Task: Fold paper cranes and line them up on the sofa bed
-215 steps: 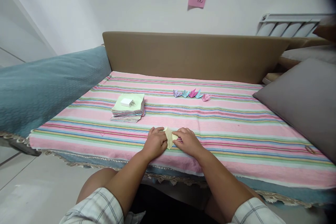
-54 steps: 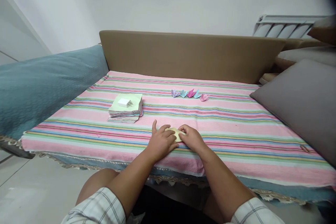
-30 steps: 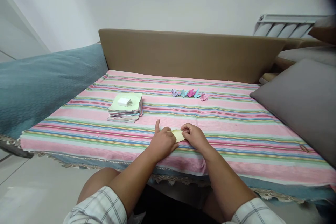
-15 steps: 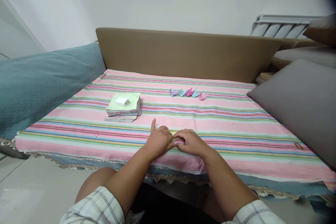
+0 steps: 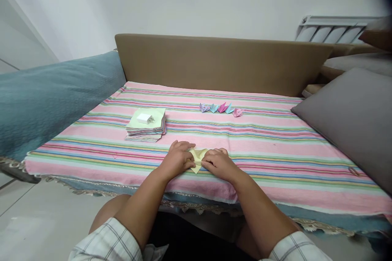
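A small pale yellow folded paper (image 5: pixel 197 157) lies on the striped cloth (image 5: pixel 275 151) near its front edge. My left hand (image 5: pixel 177 159) grips the paper's left side with curled fingers. My right hand (image 5: pixel 219 163) pinches its right side. Both hands rest on the cloth, and most of the paper is hidden beneath their fingers.
A stack of coloured paper squares (image 5: pixel 146 125) with a white charger (image 5: pixel 145 118) on top sits to the left. Several small folded paper shapes (image 5: pixel 221 108) line up farther back. A grey cushion (image 5: pixel 349 118) lies at the right, a teal blanket (image 5: pixel 45 98) at the left.
My left forefinger, pointing up half a second ago, has curled down onto the paper. The yellow paper shows more between my hands than before.
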`<state>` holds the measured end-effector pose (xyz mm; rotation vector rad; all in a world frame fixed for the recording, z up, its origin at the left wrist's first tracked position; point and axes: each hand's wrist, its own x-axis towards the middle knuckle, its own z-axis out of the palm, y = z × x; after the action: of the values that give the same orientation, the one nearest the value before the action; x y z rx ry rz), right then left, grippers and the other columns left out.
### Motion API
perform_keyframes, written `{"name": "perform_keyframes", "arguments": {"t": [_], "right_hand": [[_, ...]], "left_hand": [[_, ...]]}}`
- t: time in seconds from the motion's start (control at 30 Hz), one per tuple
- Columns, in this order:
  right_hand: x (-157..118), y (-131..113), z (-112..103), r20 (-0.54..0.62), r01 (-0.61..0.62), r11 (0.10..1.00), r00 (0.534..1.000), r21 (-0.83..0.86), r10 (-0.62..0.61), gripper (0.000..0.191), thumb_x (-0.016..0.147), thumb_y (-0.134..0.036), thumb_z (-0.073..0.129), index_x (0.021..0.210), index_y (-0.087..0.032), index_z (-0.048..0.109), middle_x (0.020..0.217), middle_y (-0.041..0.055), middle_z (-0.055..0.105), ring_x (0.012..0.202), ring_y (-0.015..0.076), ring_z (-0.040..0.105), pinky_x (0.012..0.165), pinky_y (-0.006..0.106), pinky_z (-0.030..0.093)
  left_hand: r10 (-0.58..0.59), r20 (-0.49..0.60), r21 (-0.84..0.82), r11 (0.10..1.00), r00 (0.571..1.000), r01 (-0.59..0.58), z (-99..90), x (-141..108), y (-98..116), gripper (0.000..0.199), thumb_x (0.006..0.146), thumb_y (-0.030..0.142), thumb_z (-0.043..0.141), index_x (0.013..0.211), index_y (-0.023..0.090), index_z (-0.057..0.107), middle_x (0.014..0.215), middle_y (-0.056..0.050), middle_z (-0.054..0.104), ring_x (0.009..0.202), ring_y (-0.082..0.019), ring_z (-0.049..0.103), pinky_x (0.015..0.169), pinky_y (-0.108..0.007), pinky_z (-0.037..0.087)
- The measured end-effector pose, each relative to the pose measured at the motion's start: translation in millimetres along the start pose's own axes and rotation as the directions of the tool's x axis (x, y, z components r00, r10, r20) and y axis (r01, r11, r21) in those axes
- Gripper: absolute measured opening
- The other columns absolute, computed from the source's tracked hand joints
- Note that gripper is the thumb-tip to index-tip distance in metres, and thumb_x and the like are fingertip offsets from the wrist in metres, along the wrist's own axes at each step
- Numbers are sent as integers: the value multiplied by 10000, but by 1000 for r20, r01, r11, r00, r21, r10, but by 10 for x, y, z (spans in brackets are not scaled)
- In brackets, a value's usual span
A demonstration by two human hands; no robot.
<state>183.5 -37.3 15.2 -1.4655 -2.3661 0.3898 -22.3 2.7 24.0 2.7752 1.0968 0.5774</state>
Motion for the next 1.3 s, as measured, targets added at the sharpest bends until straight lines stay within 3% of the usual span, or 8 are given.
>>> {"name": "perform_keyframes", "arguments": {"t": [0.43, 0.73, 0.9, 1.0, 1.1, 1.2, 1.3], "right_hand": [[54, -96, 28, -41, -84, 990, 996, -116, 80, 240, 880, -355, 493, 779, -214, 659, 895, 35, 672, 872, 185, 533, 806, 356, 249], [68, -117, 55, -88, -126, 990, 989, -65, 120, 206, 887, -315, 476, 795, -209, 627, 901, 20, 692, 858, 162, 571, 832, 349, 241], [69, -120, 87, -108, -146, 986, 985, -80, 137, 134, 843, -327, 556, 832, -213, 625, 940, 20, 692, 873, 170, 572, 829, 347, 235], [68, -133, 95, -123, -159, 983, 981, -87, 148, 109, 833, -306, 570, 836, -214, 627, 924, 12, 693, 867, 167, 577, 836, 345, 235], [65, -137, 99, -127, -160, 983, 981, -95, 148, 115, 835, -311, 571, 834, -214, 633, 892, 7, 691, 873, 166, 582, 840, 343, 236], [58, -128, 104, -131, -149, 984, 982, -93, 137, 129, 840, -324, 566, 842, -217, 637, 901, 9, 690, 886, 168, 585, 836, 343, 239], [53, -121, 109, -137, -147, 986, 981, -78, 135, 117, 835, -314, 571, 840, -219, 641, 918, 10, 692, 888, 166, 588, 847, 346, 237]], "left_hand": [[-151, 119, -54, 986, 981, 159, -44, -47, -172, 103, 710, 360, 693, 746, 268, 722, 1167, -44, 633, 1121, -241, 529, 934, -405, 403], [-208, 68, -31, 977, 976, 211, 12, -40, -131, 139, 741, 369, 651, 731, 243, 707, 1163, -53, 635, 1097, -236, 544, 932, -440, 405], [-268, 72, -12, 963, 961, 269, -12, -28, -72, 115, 739, 357, 652, 749, 246, 678, 1202, -32, 613, 1138, -262, 509, 999, -577, 295], [-273, -61, 36, 960, 960, 276, -10, -59, 48, 130, 744, 321, 647, 848, 243, 650, 1249, -40, 582, 1160, -278, 485, 1003, -611, 268], [-154, -281, 147, 969, 947, 201, 20, -166, 265, 127, 811, 253, 555, 913, 240, 630, 1245, -31, 586, 1146, -260, 486, 1046, -588, 221], [122, -244, 185, 980, 962, -77, 91, -343, 489, 203, 825, 187, 494, 985, 234, 610, 1163, -19, 633, 1036, -188, 546, 1063, -457, 283], [159, -230, 176, 977, 960, -119, 191, -510, 604, 226, 808, 159, 472, 995, 186, 596, 1177, -51, 619, 1110, -206, 513, 1054, -421, 310]]}}
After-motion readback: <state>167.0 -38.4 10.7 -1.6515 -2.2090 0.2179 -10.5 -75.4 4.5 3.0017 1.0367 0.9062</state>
